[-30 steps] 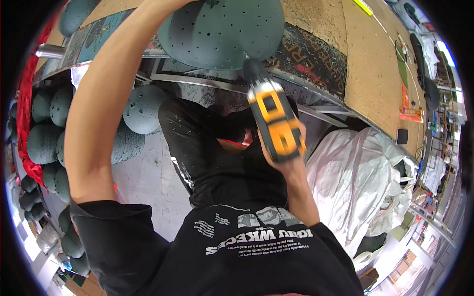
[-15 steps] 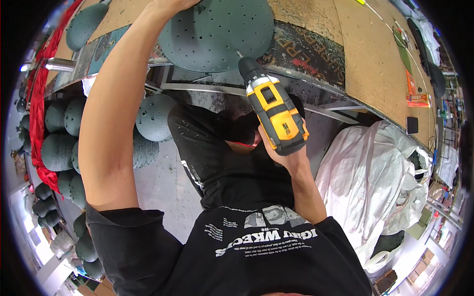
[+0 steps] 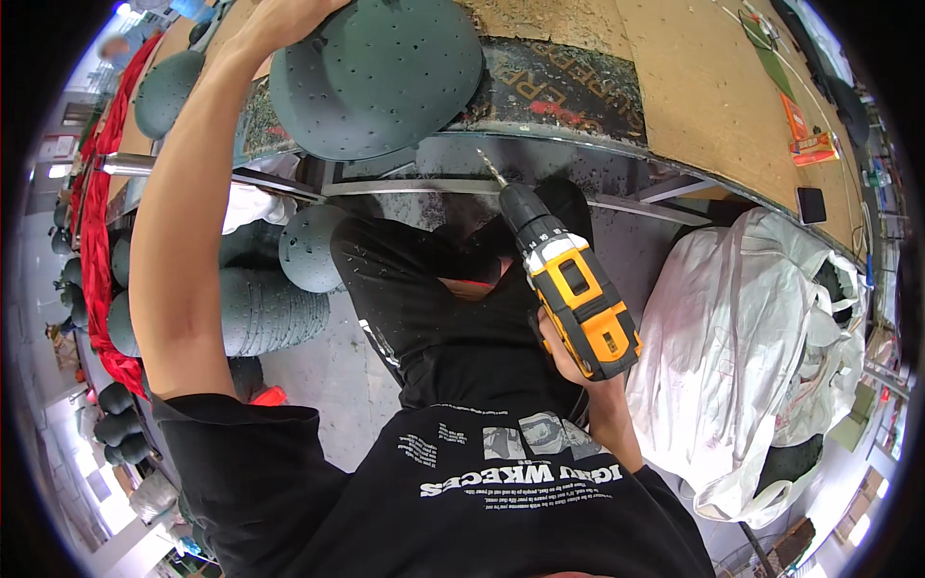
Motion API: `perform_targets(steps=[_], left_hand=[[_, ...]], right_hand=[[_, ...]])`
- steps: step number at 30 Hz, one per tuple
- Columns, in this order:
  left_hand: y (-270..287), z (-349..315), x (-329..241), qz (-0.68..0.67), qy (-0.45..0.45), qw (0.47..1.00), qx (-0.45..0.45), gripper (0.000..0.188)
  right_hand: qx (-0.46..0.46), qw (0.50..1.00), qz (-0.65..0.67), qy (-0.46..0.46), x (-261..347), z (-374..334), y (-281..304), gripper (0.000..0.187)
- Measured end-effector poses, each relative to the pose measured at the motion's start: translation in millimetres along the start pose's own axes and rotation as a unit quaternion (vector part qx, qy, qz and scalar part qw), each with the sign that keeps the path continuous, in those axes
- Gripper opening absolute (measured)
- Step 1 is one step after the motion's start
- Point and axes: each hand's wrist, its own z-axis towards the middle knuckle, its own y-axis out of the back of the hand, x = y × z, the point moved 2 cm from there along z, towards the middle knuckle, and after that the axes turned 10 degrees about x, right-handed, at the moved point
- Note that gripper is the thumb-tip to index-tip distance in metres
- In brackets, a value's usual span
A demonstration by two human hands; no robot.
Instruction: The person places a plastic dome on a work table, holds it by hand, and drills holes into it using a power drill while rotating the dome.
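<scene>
A dark grey-green domed shell (image 3: 381, 82), dotted with small holes, lies tilted at the near edge of the workbench. My left hand (image 3: 294, 17) is at its far left rim, its fingertips partly cut off by the top of the picture. My right hand (image 3: 568, 356) is closed round the handle of a yellow-and-black cordless drill (image 3: 583, 289) held over my lap. The drill's bit (image 3: 489, 166) points up and left, a short way off the shell and touching nothing.
A similar dome (image 3: 166, 93) sits at the bench's left. Below it are stacked domes (image 3: 275, 308) and red cloth (image 3: 94, 260). Right are a big white sack (image 3: 737, 347), a phone (image 3: 811, 204) and an orange packet (image 3: 814, 147) on the workbench (image 3: 713, 96).
The drill has drawn back from the shell, toward me and to the right. The shell has come nearer the bench edge and tilted, with my left hand still at its rim.
</scene>
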Motion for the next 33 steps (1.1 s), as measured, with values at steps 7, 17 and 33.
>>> perform_targets(steps=[7,17,33], left_hand=[[30,-10,-13,0.036,-0.058,0.997,-0.017,0.047],[16,6,-21,0.068,-0.099,0.993,0.02,0.043],[-32,-4,7,-0.084,-0.076,0.989,-0.092,0.044]], right_hand=[[-0.004,0.996,0.078,-0.047,-11,-9,-1,0.019],[0.094,0.992,0.016,-0.078,-15,-4,-7,0.05],[0.102,0.989,0.111,-0.001,-18,67,-37,0.039]])
